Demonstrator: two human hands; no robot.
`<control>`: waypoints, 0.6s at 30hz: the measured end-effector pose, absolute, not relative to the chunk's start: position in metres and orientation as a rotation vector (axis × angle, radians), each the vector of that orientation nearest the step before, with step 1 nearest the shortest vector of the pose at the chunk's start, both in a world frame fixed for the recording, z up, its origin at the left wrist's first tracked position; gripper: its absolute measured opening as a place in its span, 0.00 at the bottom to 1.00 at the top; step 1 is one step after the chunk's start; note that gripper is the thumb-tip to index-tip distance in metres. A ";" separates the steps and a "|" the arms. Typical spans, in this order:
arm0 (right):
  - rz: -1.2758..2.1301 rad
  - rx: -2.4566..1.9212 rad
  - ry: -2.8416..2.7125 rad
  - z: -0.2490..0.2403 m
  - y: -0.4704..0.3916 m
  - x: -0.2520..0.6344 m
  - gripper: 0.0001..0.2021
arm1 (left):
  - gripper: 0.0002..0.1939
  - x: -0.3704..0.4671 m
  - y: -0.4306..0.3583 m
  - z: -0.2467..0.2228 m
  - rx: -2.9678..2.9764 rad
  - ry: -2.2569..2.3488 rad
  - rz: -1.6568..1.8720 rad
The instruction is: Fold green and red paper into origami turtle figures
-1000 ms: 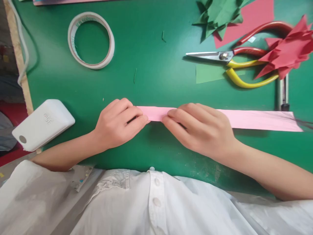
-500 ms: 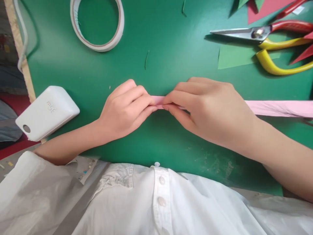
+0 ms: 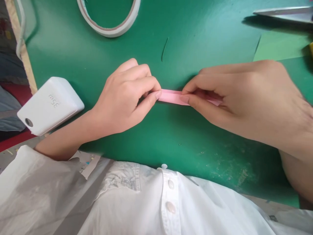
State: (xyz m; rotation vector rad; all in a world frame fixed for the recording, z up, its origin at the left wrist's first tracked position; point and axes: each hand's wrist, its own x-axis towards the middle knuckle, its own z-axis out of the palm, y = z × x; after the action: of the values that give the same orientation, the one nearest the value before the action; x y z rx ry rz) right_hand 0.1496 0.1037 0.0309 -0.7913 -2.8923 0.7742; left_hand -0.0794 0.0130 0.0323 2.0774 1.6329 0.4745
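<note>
A narrow pink paper strip (image 3: 171, 97) with a lengthwise fold is stretched between my two hands above the green tabletop. My left hand (image 3: 127, 94) pinches its left end between thumb and forefinger. Farther along, my right hand (image 3: 242, 94) grips the strip with thumb and fingertips, and the part running under that palm is mostly hidden. Between the two pinches a short length of the strip shows bare.
A white tape roll (image 3: 117, 31) lies at the top. On the left sits a white power bank (image 3: 50, 106). Scissors (image 3: 288, 13) and light green paper (image 3: 278, 47) are at the upper right. A green thread (image 3: 164, 49) lies beyond my hands.
My right hand has slid rightward along the strip, widening the gap between my hands. The view has shifted, so the scissors are now partly cut off at the right.
</note>
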 end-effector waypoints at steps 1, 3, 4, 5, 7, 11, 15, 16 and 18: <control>0.776 -0.768 -2.877 0.029 0.106 0.150 0.14 | 0.13 -0.080 0.013 0.033 2.089 1.637 0.462; 0.792 -0.745 -2.855 0.027 0.110 0.150 0.16 | 0.12 -0.080 0.013 0.033 2.113 1.634 0.447; 0.804 -0.756 -2.847 0.027 0.112 0.150 0.18 | 0.12 -0.080 0.014 0.033 2.130 1.624 0.454; 0.824 -0.779 -2.840 0.027 0.113 0.149 0.21 | 0.11 -0.080 0.014 0.033 2.142 1.615 0.479; 0.911 -0.837 -2.815 0.028 0.116 0.148 0.27 | 0.09 -0.079 0.013 0.032 2.134 1.612 0.542; 1.267 -1.041 -2.716 0.032 0.124 0.144 0.35 | 0.05 -0.077 0.012 0.029 2.056 1.633 0.611; 1.543 -1.328 -2.647 0.036 0.127 0.143 0.36 | 0.06 -0.075 0.011 0.027 2.026 1.628 0.704; 1.574 -1.361 -2.621 0.037 0.127 0.144 0.35 | 0.06 -0.074 0.011 0.026 2.014 1.627 0.715; 1.619 -1.326 -2.547 0.037 0.127 0.146 0.34 | 0.06 -0.075 0.012 0.026 2.002 1.615 0.736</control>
State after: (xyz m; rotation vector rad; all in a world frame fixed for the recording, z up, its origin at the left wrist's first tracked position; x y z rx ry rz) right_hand 0.1460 0.1271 0.0367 -1.3259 -2.5473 1.6194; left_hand -0.0745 0.0116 0.0261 2.0018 1.6154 0.7357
